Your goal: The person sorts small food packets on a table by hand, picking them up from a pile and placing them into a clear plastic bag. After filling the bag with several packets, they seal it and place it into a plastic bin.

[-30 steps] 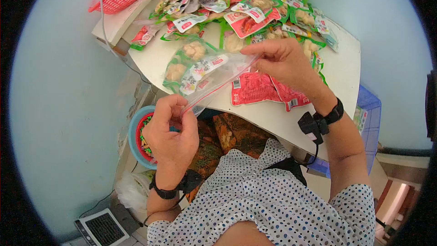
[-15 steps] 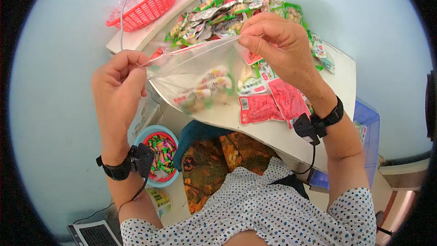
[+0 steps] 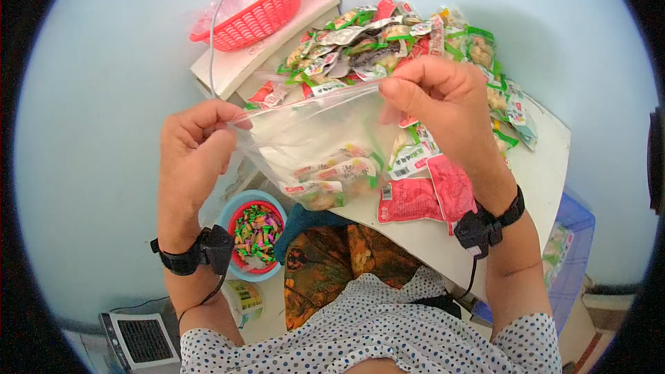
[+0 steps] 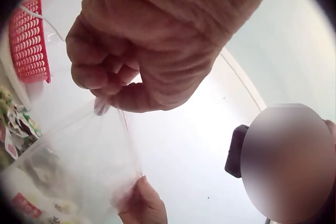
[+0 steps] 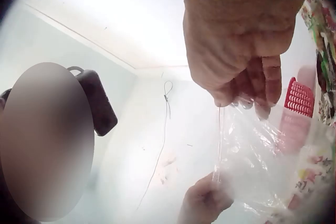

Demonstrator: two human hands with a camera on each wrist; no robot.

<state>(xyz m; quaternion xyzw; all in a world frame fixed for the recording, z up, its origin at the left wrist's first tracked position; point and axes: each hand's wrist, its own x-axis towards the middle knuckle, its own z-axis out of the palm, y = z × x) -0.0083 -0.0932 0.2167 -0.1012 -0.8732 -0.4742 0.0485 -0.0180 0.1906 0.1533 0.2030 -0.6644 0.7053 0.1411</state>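
Observation:
A clear zip bag [image 3: 305, 131] is stretched between the two hands in the head view, with several small food packets [image 3: 339, 176] lying at its bottom. The left hand [image 3: 197, 166] pinches one top corner between thumb and forefinger. At the opposite corner, the right hand [image 3: 447, 111] pinches the bag's top edge. The bag hangs over the table's near edge, its mouth line nearly straight. In the left wrist view, the curled left fingers [image 4: 100, 90] grip the plastic. The right wrist view shows the right hand [image 5: 241, 66] holding the bag's other end.
A heap of food packets [image 3: 374, 45] covers the back of the white table [image 3: 533, 166]. Two red packets [image 3: 409, 199] lie near its front edge. A red basket [image 3: 260, 17] sits back left. Below are a blue basin [image 3: 225, 218] of small wrapped pieces and a blue crate [image 3: 575, 256].
The left hand has moved left and up, pulling the bag's top edge taut. The bag has lifted from the table with its packets now settled at the bottom. The right hand keeps its pinch.

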